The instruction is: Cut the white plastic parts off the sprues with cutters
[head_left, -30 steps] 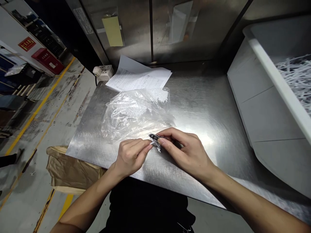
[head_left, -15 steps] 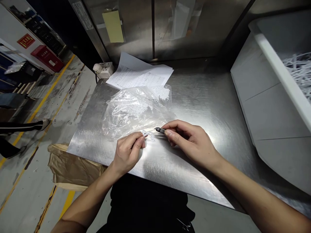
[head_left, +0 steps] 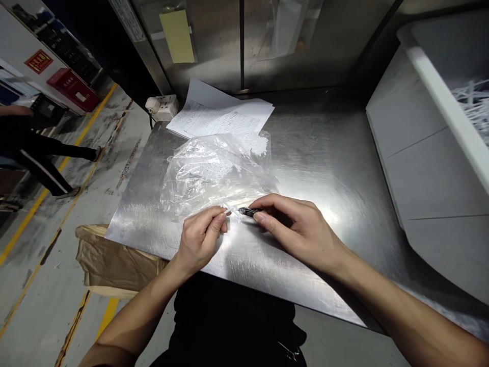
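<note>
My left hand is closed, thumb and fingertips pinching a small branched white plastic piece. Just to its right, my right hand grips a short dark tool with a metallic tip, which looks like a nail clipper. Its tip is at the right end of the white piece; whether the jaws bite on it is too small to tell. Behind both hands lies a clear plastic bag holding many tiny white pieces.
Printed sheets lie behind the bag on the metal table, beside a white power socket. A large pale bin with white strips stands right. Brown paper bag sits below the left edge. A person walks at far left.
My right hand has shifted slightly left, bringing the nail clipper's tip to the white piece. The left hand stays nearly still. The person at far left has come further into view.
</note>
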Demonstrator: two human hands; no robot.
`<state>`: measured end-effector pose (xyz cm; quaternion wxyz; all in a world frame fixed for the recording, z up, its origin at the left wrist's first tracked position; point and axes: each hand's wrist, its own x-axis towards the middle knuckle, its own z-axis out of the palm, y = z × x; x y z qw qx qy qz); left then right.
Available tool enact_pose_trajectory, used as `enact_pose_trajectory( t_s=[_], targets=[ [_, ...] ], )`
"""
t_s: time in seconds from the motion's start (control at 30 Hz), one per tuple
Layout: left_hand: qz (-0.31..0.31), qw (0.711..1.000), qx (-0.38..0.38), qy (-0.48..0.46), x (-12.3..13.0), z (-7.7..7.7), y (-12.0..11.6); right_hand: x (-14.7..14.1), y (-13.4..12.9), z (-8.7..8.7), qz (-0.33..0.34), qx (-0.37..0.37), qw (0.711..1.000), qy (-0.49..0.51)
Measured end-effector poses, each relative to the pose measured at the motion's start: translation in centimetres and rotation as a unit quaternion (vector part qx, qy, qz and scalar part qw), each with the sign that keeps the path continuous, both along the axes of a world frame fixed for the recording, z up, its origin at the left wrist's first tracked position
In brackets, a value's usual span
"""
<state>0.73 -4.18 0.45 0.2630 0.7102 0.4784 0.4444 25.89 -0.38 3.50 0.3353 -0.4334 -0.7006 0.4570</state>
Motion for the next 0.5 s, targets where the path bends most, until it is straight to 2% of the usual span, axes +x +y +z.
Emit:
enact_pose_trajectory(
  t_s=[0.2,0.33,0.5],
  targets=[
    [-0.005,1.000,-0.020,-0.009,-0.2,-0.3,0.0,-0.1,0.1,0.0,-0.002,0.029,0.999,-0.018],
    [-0.002,0.999,-0.042,-0.002,0.0,0.1,0.2,-0.4,0.0,-0.6,-0.016,0.014,1.000,0.006],
    [0.037,0.998,-0.051,0.021,0.4,0.8,0.2,-1.0,-0.3,-1.1,-0.038,-0.014,0.999,0.023]
  ],
)
